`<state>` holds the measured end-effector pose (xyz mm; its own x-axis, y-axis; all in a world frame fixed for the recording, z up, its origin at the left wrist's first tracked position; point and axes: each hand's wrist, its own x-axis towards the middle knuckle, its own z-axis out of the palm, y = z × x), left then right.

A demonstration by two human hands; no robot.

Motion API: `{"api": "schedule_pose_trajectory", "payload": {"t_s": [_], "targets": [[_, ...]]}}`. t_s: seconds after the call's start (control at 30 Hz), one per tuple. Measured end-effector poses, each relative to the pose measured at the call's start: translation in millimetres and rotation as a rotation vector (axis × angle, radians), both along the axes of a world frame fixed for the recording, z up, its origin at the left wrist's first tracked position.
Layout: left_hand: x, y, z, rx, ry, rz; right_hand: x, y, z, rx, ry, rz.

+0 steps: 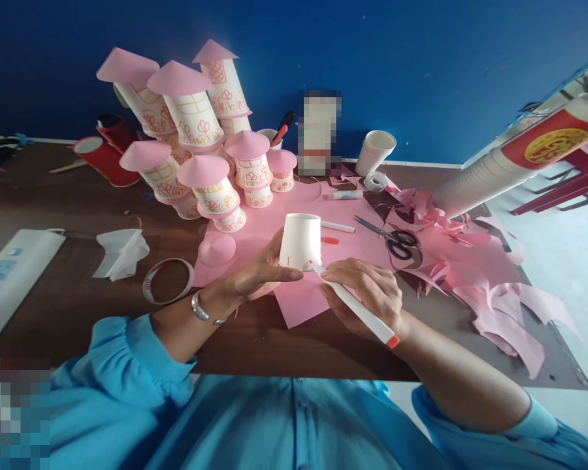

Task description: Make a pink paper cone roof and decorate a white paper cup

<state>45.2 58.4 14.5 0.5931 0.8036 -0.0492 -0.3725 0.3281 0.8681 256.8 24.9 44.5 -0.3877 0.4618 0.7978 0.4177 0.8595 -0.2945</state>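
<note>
My left hand [262,267] grips a white paper cup [300,238], turned upside down, near its rim. A few small red marks show low on the cup's side. In my right hand [367,294] is a white marker [360,310] with a red end, its tip at the cup's lower side. Behind the cup lie another white marker [339,227] and a red-orange marker cap [330,240] on a pink paper sheet [298,307]. Several decorated cup towers [213,189] with pink cone roofs stand beyond my left hand.
Scissors [392,238] and pink paper scraps [475,281] lie at right, near a long stack of cups [485,176]. A tape roll [167,282], a crumpled white wrapper [121,253] and a white packet [22,277] lie at left. Behind stand a white cup [375,153] and small tape roll [375,181].
</note>
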Motion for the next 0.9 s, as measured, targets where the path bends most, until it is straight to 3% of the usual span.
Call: {"api": "schedule_pose_trajectory", "payload": {"t_s": [0.37, 0.6, 0.9], "targets": [[0.3, 0.4, -0.2, 0.006, -0.017, -0.019, -0.2, 0.8, 0.6, -0.021, 0.004, 0.006], [-1.2, 1.1, -1.0, 0.013, 0.006, -0.023, -0.3, -1.0, 3.5, -0.133, 0.0, 0.056], [-4.3, 3.0, -8.0, 0.06, -0.063, -0.028, 2.2, 0.4, 4.5, -0.045, 0.118, 0.009]]}}
